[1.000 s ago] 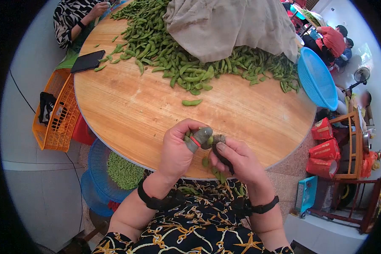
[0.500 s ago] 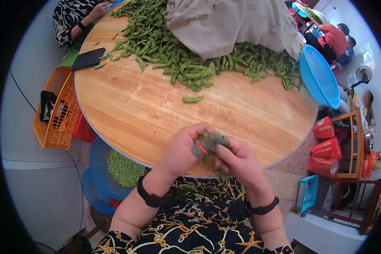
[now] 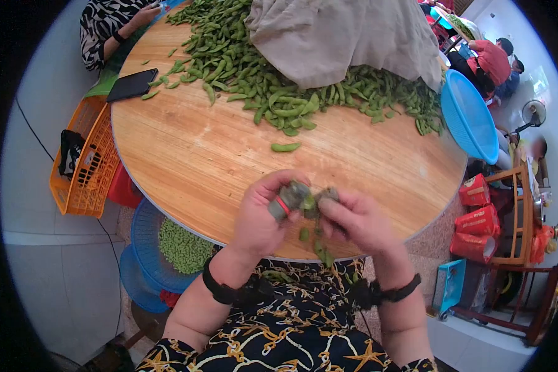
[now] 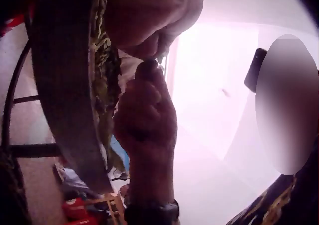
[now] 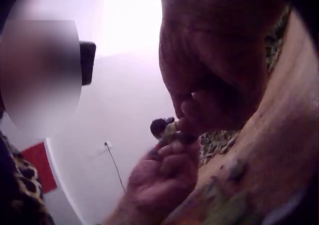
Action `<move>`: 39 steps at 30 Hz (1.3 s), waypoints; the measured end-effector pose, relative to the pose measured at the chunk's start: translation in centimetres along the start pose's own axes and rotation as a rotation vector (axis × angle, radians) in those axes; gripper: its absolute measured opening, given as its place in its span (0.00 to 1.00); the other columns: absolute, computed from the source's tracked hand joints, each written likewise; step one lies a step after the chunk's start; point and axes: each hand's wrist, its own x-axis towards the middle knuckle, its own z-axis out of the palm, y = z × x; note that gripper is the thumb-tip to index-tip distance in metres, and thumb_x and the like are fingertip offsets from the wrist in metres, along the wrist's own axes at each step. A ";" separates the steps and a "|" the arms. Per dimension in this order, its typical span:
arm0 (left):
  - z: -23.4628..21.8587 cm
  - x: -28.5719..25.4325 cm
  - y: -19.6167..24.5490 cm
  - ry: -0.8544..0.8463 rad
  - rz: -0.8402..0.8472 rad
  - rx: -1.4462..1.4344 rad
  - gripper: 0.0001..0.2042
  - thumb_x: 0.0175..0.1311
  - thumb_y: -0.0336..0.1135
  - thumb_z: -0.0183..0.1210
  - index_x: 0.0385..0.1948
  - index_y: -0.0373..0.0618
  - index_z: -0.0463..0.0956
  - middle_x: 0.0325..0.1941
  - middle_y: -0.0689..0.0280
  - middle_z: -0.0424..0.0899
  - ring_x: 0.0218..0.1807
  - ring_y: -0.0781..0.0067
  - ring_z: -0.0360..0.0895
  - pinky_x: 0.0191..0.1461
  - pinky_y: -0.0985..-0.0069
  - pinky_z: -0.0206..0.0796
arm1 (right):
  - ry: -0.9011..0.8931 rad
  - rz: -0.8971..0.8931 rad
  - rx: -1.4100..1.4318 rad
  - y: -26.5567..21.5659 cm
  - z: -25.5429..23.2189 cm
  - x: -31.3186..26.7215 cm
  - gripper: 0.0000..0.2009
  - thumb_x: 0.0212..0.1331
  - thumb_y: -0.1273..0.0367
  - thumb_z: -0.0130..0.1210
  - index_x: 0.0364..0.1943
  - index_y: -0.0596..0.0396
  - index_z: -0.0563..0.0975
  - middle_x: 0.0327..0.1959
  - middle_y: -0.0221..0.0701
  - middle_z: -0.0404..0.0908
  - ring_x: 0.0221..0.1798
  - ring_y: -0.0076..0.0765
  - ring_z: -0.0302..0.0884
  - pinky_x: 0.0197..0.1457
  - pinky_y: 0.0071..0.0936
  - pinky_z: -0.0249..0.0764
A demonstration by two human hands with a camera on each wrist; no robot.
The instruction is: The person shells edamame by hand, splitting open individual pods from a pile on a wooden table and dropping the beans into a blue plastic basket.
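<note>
Above the table's near edge, my left hand [image 3: 258,217] pinches a green edamame pod [image 3: 309,202]. A grey cover [image 3: 279,208] with a red band wraps its thumb. My right hand [image 3: 363,220] faces it, thumb and curled finger pinching at the pod's right end; one fingertip wears a grey-brown cover [image 3: 327,194]. In the right wrist view, a bit of green [image 5: 170,131] shows where the two hands' fingertips meet. Just below the hands, several loose pods [image 3: 321,251] lie at the table edge. A single pod [image 3: 286,147] lies farther up the table [image 3: 192,155].
A large heap of pods [image 3: 279,102] lies under a beige cloth [image 3: 347,43]. A phone [image 3: 132,85] rests at the left edge, a blue basket [image 3: 470,116] at the right. Shelled beans [image 3: 185,247] fill a blue basket [image 3: 144,239] below left. Another person's hand [image 3: 146,13] is at upper left.
My hands met around the pod half a second ago, and now their fingertips stand farther apart with more green showing between. The right hand has shifted slightly right.
</note>
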 end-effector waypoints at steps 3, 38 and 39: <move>-0.5 0.0 0.4 0.027 -0.050 -0.187 0.10 0.57 0.22 0.51 0.40 0.42 0.74 0.33 0.70 0.75 0.27 0.86 0.68 0.27 0.91 0.58 | 0.076 -0.221 -0.486 -2.0 -0.3 3.7 0.09 0.57 0.64 0.49 0.28 0.56 0.74 0.15 0.31 0.73 0.18 0.28 0.69 0.22 0.23 0.65; 2.5 -0.7 -1.1 -0.040 0.336 1.396 0.09 0.45 0.20 0.50 0.31 0.36 0.69 0.29 0.51 0.73 0.35 0.47 0.71 0.36 0.62 0.65 | 0.491 -0.412 -0.506 2.5 0.6 0.7 0.09 0.50 0.69 0.57 0.25 0.63 0.76 0.19 0.39 0.76 0.20 0.32 0.74 0.26 0.27 0.69; 2.5 -0.7 -0.6 -0.034 0.252 1.272 0.09 0.46 0.21 0.51 0.31 0.37 0.69 0.29 0.51 0.74 0.35 0.48 0.72 0.36 0.63 0.65 | 0.465 -0.343 -0.428 2.6 0.6 0.7 0.09 0.50 0.68 0.57 0.26 0.63 0.76 0.19 0.38 0.77 0.20 0.30 0.74 0.26 0.26 0.69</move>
